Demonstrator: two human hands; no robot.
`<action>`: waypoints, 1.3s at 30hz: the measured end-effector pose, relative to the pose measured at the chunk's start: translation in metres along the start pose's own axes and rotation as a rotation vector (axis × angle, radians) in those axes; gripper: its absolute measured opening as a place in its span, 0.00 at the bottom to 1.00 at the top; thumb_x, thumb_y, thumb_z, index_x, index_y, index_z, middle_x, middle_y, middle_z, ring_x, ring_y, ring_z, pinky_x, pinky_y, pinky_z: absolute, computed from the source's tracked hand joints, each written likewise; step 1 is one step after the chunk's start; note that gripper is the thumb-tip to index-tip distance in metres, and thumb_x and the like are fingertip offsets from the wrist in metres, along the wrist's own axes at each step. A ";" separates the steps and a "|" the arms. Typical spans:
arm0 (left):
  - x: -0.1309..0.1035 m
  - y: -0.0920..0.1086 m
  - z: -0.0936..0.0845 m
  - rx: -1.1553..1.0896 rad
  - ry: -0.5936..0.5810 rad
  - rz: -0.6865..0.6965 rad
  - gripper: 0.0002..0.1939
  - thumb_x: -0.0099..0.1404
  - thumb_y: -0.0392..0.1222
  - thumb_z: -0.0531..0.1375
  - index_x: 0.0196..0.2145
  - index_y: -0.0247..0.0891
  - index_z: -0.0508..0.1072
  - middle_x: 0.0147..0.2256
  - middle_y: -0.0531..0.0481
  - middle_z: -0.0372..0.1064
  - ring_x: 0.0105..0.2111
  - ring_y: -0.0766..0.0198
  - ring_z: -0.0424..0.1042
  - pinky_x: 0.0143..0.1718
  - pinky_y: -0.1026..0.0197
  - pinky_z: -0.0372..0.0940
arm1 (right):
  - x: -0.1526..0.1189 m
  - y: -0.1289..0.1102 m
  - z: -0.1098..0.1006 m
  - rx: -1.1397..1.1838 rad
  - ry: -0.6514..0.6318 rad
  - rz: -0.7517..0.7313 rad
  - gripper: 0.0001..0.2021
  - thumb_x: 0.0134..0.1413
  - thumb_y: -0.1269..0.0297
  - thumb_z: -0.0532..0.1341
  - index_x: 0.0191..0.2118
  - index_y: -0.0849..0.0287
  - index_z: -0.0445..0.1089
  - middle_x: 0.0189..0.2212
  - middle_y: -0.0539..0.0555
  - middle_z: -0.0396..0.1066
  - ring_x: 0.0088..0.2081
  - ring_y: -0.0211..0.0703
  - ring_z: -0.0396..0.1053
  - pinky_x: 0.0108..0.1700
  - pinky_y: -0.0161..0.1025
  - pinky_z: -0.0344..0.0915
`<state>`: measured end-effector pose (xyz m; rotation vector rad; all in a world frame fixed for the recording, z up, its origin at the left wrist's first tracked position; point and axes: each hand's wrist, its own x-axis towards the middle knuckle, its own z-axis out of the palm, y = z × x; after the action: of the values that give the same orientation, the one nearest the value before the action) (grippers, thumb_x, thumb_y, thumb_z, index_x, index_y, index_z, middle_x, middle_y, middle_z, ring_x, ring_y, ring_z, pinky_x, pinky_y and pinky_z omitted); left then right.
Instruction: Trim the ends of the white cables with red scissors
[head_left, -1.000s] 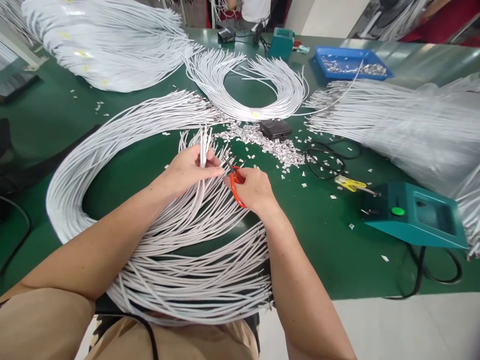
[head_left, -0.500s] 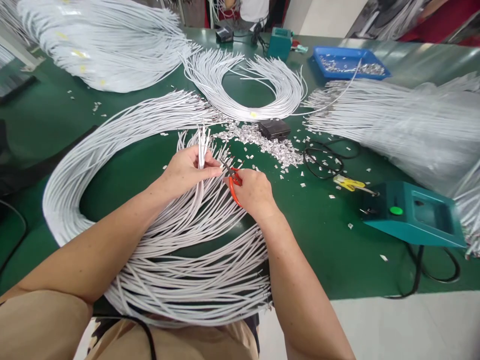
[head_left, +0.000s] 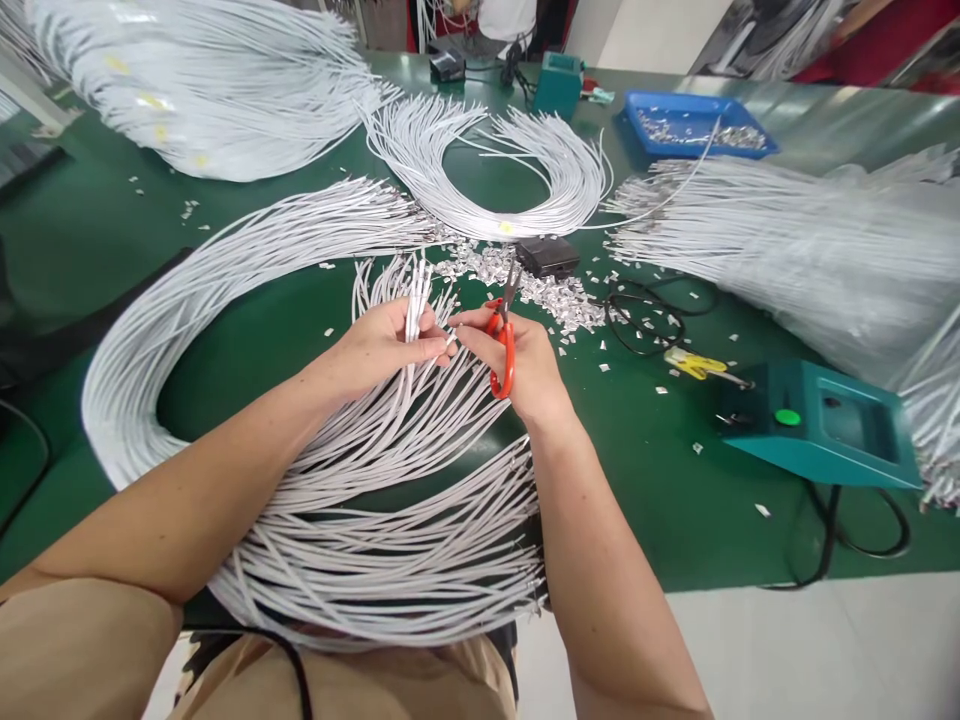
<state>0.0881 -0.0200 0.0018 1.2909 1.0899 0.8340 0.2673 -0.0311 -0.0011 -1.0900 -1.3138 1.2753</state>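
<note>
In the head view my left hand [head_left: 386, 338] is closed round a small bunch of white cables [head_left: 417, 296], whose ends stick up above the fingers. A pair of red-handled scissors [head_left: 507, 345] rests in my right hand [head_left: 529, 362], dark blades pointing up and away. My right thumb and forefinger reach to a white cable end [head_left: 451, 341] beside my left fingertips; whether they pinch it I cannot tell. Below both hands many more white cables [head_left: 390, 530] lie in curved layers at the table's near edge, partly hidden by my forearms.
Small silvery scraps [head_left: 562, 300] lie heaped beyond my hands beside a black block [head_left: 547, 256]. A coiled cable bundle [head_left: 495, 215], a blue tray [head_left: 701, 125] and bagged cables [head_left: 810, 230] lie farther back. To the right stands a teal device [head_left: 825, 420] with a yellow clip [head_left: 697, 364].
The scissors have turned upright in my right hand, their blades swinging away from my left hand. My right fingers now reach to the cable end; the left hand has shifted slightly right.
</note>
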 end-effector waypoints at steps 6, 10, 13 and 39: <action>-0.001 0.001 0.000 -0.041 -0.027 -0.021 0.15 0.53 0.39 0.68 0.28 0.39 0.62 0.26 0.57 0.68 0.30 0.65 0.73 0.37 0.60 0.64 | 0.001 0.003 0.001 -0.031 0.027 0.020 0.10 0.48 0.55 0.68 0.27 0.57 0.74 0.27 0.48 0.71 0.31 0.36 0.65 0.40 0.38 0.63; -0.001 0.000 0.002 -0.066 0.013 -0.018 0.16 0.51 0.38 0.68 0.28 0.39 0.61 0.28 0.56 0.66 0.27 0.69 0.66 0.32 0.63 0.60 | -0.001 0.003 0.007 -0.084 0.074 0.017 0.10 0.49 0.58 0.66 0.25 0.58 0.70 0.24 0.46 0.65 0.28 0.34 0.60 0.36 0.36 0.60; 0.000 -0.004 0.004 -0.011 0.114 0.070 0.15 0.51 0.38 0.69 0.30 0.39 0.65 0.27 0.57 0.64 0.28 0.69 0.65 0.32 0.64 0.60 | -0.004 0.003 0.014 -0.126 0.098 -0.070 0.10 0.47 0.60 0.67 0.24 0.57 0.67 0.24 0.45 0.63 0.27 0.34 0.58 0.35 0.36 0.59; -0.001 -0.006 0.003 -0.085 0.101 0.039 0.23 0.52 0.40 0.71 0.47 0.40 0.78 0.30 0.56 0.66 0.26 0.72 0.65 0.33 0.64 0.63 | 0.000 0.008 0.002 -0.508 0.130 0.019 0.08 0.50 0.60 0.61 0.27 0.58 0.71 0.26 0.48 0.69 0.28 0.37 0.62 0.33 0.35 0.58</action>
<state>0.0898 -0.0227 -0.0037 1.2128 1.0994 0.9737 0.2656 -0.0310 -0.0093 -1.5102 -1.5724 0.8812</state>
